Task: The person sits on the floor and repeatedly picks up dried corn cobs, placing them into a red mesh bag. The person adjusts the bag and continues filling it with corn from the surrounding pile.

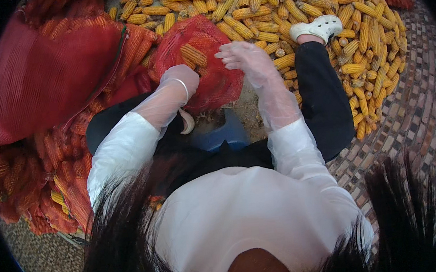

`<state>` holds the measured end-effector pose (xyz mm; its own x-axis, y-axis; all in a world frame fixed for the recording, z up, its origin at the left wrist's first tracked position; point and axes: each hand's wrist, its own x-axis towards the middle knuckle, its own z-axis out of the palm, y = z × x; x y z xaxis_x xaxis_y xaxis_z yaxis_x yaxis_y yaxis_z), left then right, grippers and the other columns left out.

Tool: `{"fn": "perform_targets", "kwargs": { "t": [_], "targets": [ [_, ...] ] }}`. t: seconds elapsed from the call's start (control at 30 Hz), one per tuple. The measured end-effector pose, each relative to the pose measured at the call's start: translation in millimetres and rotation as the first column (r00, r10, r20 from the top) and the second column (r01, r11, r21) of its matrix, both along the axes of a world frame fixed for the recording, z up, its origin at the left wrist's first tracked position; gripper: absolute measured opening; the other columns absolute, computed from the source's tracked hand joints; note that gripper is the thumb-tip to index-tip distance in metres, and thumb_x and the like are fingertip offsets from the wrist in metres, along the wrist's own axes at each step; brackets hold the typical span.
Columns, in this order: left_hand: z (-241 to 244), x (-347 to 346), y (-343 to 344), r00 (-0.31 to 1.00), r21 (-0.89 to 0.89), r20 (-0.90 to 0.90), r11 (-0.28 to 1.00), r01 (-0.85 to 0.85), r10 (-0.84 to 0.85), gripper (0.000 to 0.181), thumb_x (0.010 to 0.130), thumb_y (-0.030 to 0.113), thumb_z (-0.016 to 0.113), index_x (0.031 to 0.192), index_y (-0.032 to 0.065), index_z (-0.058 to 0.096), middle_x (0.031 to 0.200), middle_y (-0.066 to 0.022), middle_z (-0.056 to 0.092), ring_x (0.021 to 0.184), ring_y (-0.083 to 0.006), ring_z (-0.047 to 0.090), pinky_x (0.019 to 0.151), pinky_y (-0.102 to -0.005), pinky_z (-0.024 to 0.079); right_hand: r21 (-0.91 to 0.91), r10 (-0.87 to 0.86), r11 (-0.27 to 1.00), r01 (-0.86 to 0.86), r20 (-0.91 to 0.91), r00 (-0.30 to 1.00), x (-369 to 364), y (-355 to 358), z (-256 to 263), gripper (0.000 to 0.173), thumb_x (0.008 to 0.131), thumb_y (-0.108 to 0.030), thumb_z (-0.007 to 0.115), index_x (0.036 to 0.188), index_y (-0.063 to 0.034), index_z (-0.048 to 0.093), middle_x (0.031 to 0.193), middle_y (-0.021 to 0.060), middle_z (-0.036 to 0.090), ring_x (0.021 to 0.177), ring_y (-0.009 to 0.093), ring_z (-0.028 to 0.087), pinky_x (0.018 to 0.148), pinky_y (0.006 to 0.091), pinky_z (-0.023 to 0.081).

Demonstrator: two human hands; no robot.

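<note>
A red mesh sack [218, 91] with its mouth spread lies before me, and a few corn cobs [194, 55] show inside it. At the sack's near left edge is my left hand [181, 81], in a clear plastic glove with a pale band at the wrist; its fingers are curled at the mesh and look closed on the rim. Over the sack's right side my right hand [243, 58], gloved likewise, has its fingers stretched toward the left, with nothing in them. Beyond the hands spreads a large heap of yellow corn cobs [265, 15].
Filled red mesh sacks [57, 72] are piled at the left. A blue plastic object [222, 135], perhaps a stool, is between my legs. My white clog [319, 28] rests on the heap. Brick paving [406, 111] runs along the right.
</note>
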<state>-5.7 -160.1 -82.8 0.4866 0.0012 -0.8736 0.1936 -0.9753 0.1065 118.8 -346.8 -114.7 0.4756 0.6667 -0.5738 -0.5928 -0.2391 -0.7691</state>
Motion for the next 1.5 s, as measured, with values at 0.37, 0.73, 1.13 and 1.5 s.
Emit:
{"fn": "perform_targets", "kwargs": {
  "t": [0.37, 0.73, 1.13, 1.5],
  "targets": [
    [-21, 0, -4, 0.991, 0.012, 0.132, 1.000, -0.009, 0.007, 0.021, 0.090, 0.010, 0.064, 0.103, 0.0050, 0.079, 0.108, -0.0172, 0.076, 0.103, -0.0358, 0.073, 0.085, -0.0455, 0.061, -0.279, -0.368, 0.865, 0.416, 0.211, 0.906, 119, -43, -159, 0.038, 0.100, -0.033, 0.067, 0.121, -0.0013, 0.066, 0.095, 0.0036, 0.068, 0.074, 0.014, 0.062, 0.065, 0.0291, 0.052],
    [-15, 10, -2, 0.999, -0.067, 0.031, 0.997, 0.026, -0.024, 0.021, 0.086, 0.012, 0.070, 0.104, 0.0072, 0.080, 0.109, -0.0119, 0.077, 0.105, -0.0307, 0.073, 0.087, -0.0412, 0.060, -0.469, -0.558, 0.721, 0.510, 0.045, 0.829, 215, 32, -227, 0.047, 0.101, -0.037, 0.064, 0.127, 0.0022, 0.062, 0.113, 0.0222, 0.071, 0.088, 0.026, 0.069, 0.068, 0.0396, 0.052],
    [-3, 21, 7, 0.999, -0.123, -0.031, 0.992, 0.027, -0.031, 0.029, 0.076, 0.013, 0.079, 0.104, 0.0054, 0.079, 0.108, -0.0137, 0.077, 0.108, -0.0310, 0.072, 0.091, -0.0386, 0.058, -0.460, -0.558, 0.720, 0.520, 0.063, 0.828, 238, 64, -193, 0.049, 0.102, -0.051, 0.055, 0.128, -0.0092, 0.056, 0.094, 0.0091, 0.065, 0.069, 0.019, 0.056, 0.064, 0.0367, 0.043],
    [-17, 8, 6, 0.991, -0.086, 0.126, 0.996, -0.035, 0.046, 0.021, 0.091, 0.012, 0.063, 0.101, 0.0052, 0.080, 0.106, -0.0152, 0.077, 0.103, -0.0321, 0.074, 0.087, -0.0418, 0.059, -0.041, -0.461, 0.875, 0.482, -0.371, 0.806, 236, 12, -170, 0.053, 0.098, -0.069, 0.053, 0.091, -0.0156, 0.054, 0.063, -0.0065, 0.040, 0.047, 0.010, 0.037, 0.040, 0.0276, 0.029]
  ]
}}
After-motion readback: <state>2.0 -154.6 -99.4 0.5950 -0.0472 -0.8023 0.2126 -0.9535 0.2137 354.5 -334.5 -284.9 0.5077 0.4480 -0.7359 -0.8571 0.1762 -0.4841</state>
